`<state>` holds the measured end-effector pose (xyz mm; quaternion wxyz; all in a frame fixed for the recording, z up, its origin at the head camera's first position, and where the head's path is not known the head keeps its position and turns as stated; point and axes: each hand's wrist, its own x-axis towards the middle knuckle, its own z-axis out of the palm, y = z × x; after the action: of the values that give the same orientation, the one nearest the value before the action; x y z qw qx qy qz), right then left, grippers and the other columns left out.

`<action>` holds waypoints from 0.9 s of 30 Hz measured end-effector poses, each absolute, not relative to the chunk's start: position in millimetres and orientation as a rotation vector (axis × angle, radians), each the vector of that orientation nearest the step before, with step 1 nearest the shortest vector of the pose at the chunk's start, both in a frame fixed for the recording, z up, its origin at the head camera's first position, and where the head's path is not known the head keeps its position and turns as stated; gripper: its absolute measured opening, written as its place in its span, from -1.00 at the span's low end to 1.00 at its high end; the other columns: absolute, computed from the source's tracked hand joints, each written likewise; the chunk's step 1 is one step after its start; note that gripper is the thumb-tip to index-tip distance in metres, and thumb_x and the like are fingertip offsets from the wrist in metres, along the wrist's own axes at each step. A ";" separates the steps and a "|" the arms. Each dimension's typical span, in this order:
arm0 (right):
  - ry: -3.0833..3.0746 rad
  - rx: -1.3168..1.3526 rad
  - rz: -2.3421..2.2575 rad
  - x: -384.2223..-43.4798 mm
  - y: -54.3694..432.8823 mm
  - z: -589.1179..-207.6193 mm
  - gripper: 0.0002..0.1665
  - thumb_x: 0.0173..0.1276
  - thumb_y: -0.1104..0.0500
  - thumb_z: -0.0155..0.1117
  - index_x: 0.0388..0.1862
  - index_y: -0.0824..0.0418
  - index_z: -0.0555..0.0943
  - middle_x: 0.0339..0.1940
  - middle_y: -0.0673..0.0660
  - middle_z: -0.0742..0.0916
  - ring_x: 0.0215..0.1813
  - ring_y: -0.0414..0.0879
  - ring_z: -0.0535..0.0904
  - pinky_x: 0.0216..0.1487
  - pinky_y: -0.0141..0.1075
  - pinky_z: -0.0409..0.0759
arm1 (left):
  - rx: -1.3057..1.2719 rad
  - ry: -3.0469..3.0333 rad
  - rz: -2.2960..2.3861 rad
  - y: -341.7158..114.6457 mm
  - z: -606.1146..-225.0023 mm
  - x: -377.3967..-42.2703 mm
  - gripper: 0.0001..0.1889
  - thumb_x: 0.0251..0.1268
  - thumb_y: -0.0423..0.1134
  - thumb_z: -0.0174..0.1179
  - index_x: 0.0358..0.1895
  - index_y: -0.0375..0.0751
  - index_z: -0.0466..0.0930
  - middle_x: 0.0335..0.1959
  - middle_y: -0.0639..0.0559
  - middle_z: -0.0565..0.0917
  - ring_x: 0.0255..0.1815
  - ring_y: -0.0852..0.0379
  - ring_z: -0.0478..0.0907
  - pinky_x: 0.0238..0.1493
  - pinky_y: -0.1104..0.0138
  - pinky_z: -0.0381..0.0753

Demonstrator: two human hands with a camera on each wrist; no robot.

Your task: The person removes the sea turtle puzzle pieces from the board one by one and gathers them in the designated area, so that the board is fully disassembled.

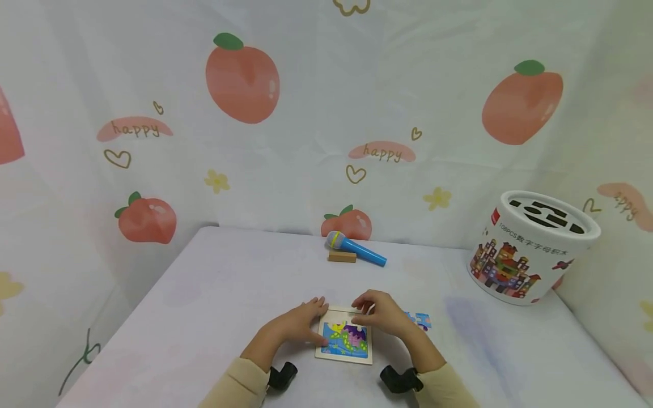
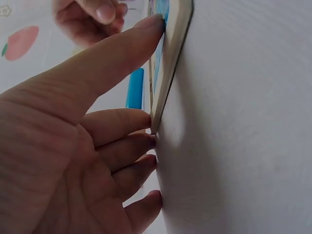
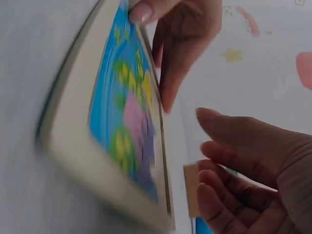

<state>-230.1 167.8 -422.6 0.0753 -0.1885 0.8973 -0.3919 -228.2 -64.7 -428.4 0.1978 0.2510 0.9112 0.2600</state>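
Observation:
A small wooden-framed jigsaw puzzle lies on the table, its blue, yellow and purple picture pieces set in the lower part while a pale strip of backing shows near the top. My left hand rests at its left side: the thumb lies on the puzzle, and the outstretched fingers reach along the frame edge. Over the upper right corner hovers my right hand. Its fingers are loosely bent, with nothing between thumb and fingertips in the right wrist view. Loose puzzle pieces lie just right of that hand, partly hidden behind it.
Behind the puzzle, a blue toy microphone lies beside a small wooden block. A large white tub with a slotted lid stands at the back right. A printed cloth hangs behind the table.

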 end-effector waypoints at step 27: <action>2.518 -0.509 -1.132 -221.7 122.1 -425.9 -0.86 0.10 0.27 0.40 -0.36 0.28 0.65 -0.49 0.00 0.60 -0.41 -0.20 0.44 -0.36 -0.46 0.48 | 0.704 2.537 0.734 -65.7 -429.1 -228.1 -0.14 0.01 -0.02 0.37 0.38 -0.26 0.21 0.47 -0.15 0.11 0.50 -0.17 -0.03 0.41 -0.10 0.05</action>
<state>-221.7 122.1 -425.9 0.1665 -0.1787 0.8844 -0.3977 -228.1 -65.7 -429.1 0.2028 0.2523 0.9089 0.2628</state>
